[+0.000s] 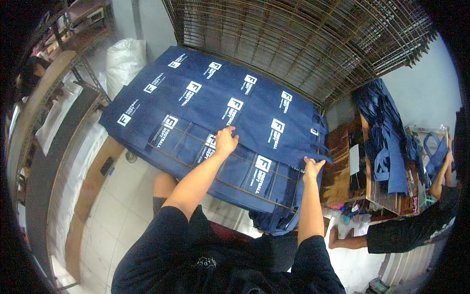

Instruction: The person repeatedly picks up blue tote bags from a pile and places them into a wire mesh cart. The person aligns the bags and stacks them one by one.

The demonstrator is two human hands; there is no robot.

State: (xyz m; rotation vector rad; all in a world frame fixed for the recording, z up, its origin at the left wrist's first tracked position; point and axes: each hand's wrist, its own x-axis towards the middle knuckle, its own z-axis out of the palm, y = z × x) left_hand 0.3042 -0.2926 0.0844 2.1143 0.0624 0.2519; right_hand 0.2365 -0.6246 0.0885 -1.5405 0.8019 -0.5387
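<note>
Left hand (pixel 226 141): fingers drawn into a narrow pinch at the near edge of the top cloth (pixel 264 115), toward that cloth's left end.
Right hand (pixel 313 166): thumb and fingers close together on the same edge, at the near right corner beside a strap (pixel 320 147).
Top cloth: dark blue with white prints, lying over the far part of a wire rack (pixel 215 181), its near edge between the two hands.
Handling: looks light, thin and soft, likely to sag or crease between the hands; not fragile, perhaps a little slippery against its like.
Hold: best at the two near corners, cloth rather than strap, with the edge kept taut.
Under the rack: more printed blue cloth (pixel 262 179), showing through the wires.
White bag (pixel 126 63): bulging, far left, beyond the cloth; its contents cannot be told.
Left shelf (pixel 73 125): bears white sheets (pixel 58 117).
Desk (pixel 338 147): wooden, on the right, with a heap of blue pieces (pixel 382 110) on top and spilling over its near side.
Far side: stacked wire racks (pixel 293 36) against the wall.
Right edge: a co-worker's hand (pixel 448 159) near blue straps (pixel 433 152).
</note>
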